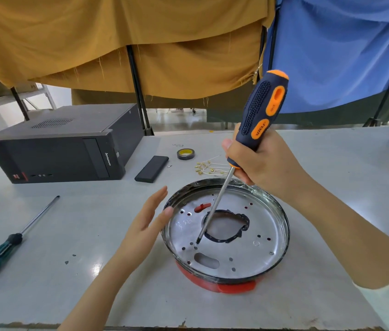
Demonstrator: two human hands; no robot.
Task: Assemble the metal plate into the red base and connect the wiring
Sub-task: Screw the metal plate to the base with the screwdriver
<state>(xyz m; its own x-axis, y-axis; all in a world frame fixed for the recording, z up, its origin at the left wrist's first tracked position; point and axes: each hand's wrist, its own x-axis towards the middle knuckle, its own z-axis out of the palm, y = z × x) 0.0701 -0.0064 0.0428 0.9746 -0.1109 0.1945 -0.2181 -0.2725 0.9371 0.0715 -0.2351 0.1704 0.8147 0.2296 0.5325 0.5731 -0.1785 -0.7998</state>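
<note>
Plainly, the right hand (260,161) gripped the orange-and-navy screwdriver (258,120), tip on the round metal plate (227,225) seated in the red base (234,286) near the worktop's front edge; the open left hand (145,218) merely touched the rim, so the tip could skid.

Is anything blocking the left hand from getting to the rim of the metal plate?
Nothing visible does. The left hand is open beside the metal plate, fingertips at its left rim. The orange screwdriver in the right hand comes down from the far side.
</note>
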